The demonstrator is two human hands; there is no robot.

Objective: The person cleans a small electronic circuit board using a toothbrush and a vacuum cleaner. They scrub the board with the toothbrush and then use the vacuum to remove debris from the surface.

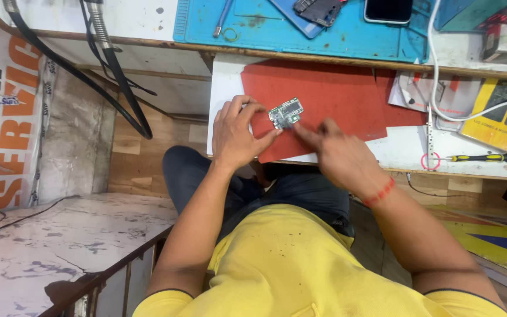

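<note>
Left hand [237,134] pinching small green circuit board [286,113] over red mat [335,100]; right hand [337,154] loose, fingertips beside it; loose pinch risks dropping.

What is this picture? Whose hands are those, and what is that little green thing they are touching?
The camera sits on a person's head and looks down, so you see their own yellow shirt and both arms. The left hand pinches a small green circuit board, the kind of flat part found inside a gadget. The right hand, with a red thread at the wrist, reaches a finger to the board's edge. The board is over a red mat on a white pull-out shelf. To the right lie a screwdriver with a yellow and black handle, a white cable and a yellow packet. Above is a blue work mat with a dark phone on it.
</note>
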